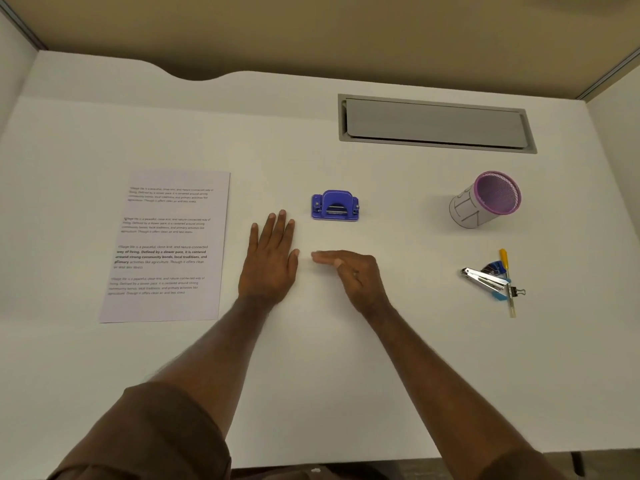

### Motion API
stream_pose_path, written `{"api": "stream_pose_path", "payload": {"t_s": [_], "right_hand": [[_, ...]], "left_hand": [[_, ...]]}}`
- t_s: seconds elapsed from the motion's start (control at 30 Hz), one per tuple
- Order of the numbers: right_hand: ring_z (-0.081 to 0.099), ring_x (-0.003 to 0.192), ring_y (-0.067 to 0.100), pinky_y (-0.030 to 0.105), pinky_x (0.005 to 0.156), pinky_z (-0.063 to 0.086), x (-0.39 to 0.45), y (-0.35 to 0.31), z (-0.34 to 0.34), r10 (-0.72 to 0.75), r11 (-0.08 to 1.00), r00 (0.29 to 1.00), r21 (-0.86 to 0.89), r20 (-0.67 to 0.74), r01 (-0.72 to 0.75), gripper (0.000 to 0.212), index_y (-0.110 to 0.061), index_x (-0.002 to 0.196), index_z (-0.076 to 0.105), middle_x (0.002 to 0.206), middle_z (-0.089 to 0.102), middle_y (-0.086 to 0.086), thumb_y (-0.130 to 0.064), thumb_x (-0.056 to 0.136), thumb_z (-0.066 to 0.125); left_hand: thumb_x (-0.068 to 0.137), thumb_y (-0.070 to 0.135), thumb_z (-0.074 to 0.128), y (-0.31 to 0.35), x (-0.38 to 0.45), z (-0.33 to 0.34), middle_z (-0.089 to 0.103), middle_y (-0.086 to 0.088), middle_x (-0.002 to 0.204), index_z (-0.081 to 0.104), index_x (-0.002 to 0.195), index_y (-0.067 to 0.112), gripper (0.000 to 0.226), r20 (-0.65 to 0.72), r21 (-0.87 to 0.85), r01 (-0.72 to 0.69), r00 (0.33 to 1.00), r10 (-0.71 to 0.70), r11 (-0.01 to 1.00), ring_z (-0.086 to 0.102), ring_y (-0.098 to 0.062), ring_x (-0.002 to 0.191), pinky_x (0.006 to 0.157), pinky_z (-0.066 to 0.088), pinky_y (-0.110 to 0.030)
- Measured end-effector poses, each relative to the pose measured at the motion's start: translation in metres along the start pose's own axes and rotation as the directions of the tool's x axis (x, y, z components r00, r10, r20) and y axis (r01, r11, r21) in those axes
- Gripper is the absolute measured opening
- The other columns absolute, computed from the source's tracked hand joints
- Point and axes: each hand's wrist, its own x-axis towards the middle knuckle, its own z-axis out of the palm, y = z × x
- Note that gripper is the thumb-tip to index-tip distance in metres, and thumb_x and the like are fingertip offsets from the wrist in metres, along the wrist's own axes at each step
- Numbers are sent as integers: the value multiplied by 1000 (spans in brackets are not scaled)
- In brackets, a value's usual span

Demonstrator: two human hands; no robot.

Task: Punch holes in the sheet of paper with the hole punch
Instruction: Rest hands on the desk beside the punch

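A printed sheet of paper [166, 247] lies flat on the white desk at the left. A small blue hole punch [335, 206] stands in the middle of the desk, to the right of the sheet and apart from it. My left hand [272, 258] lies flat on the desk between the sheet and the punch, fingers straight and pointing away from me. My right hand [349, 275] hovers just right of it, below the punch, fingers straight and pointing left, a little blurred. Neither hand holds anything.
A purple mesh pen cup [486, 200] stands at the right. Below it lie a metal stapler [485, 280], a binder clip and a yellow-handled tool [505, 271]. A grey cable hatch [436, 123] is set into the desk [381, 375] at the back right.
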Motion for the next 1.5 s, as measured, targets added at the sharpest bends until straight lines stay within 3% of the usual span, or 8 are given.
{"api": "stream_pose_path", "payload": {"t_s": [0.13,0.27,0.53,0.8,1.03,1.2,1.37,1.5], "right_hand": [[74,100,27,37,89,58,-32,-22,15,314,849,949,453,-19,-272,44,-10,103,79,103,79,9,-16,100,35],[76,86,29,35,79,62,-75,-34,45,475,723,859,472,190,-504,46,-5,101,76,94,78,18,-21,96,33],[74,100,29,35,90,59,-24,-16,29,605,660,773,662,-189,-355,40,3,114,69,107,74,21,-5,105,31],[76,76,37,34,64,61,-36,8,-41,526,739,851,504,-15,-448,45,-4,87,78,85,77,22,-23,92,38],[75,70,32,34,65,62,-37,17,-57,567,735,806,335,170,-589,44,11,88,73,83,75,27,-9,97,35],[73,62,25,32,61,61,19,10,-37,513,787,844,307,154,-535,47,2,77,73,82,73,26,3,97,30],[70,55,30,30,52,58,37,8,-40,494,779,865,399,84,-484,43,1,71,72,69,72,23,-12,89,36],[74,96,35,35,83,61,22,17,-51,578,646,799,692,-167,-322,45,-1,97,74,97,77,21,-19,93,33]], "left_hand": [[102,34,23,0,0,-1,14,-10,168,22,158,10,61,-7,-8,-2,1000,2,1000,10,-27,156,126,12,-53],[102,35,22,0,0,-2,12,-9,169,20,159,11,61,-1,-7,3,1000,-3,1000,8,-26,156,126,9,-52],[102,32,27,1,-1,-4,13,-9,168,22,158,10,60,-10,-15,4,1000,-4,1000,10,-27,156,126,9,-51],[102,33,25,0,-1,-2,12,-8,169,21,159,11,61,-22,-18,2,1000,-2,1000,9,-26,156,126,10,-52],[102,33,27,0,0,-2,11,-8,169,20,159,11,61,-18,-25,6,1000,-6,1000,8,-26,156,126,9,-51],[102,34,26,1,0,-2,12,-8,169,20,159,11,61,-19,-30,6,1000,-7,1000,7,-25,157,126,9,-51],[102,33,28,0,-1,-2,15,-9,168,24,158,11,61,-38,-47,0,999,-2,999,11,-26,156,126,10,-52],[102,31,31,0,-1,-1,19,-10,167,27,157,9,59,-65,-61,-5,998,2,998,15,-27,155,126,12,-52]]}}
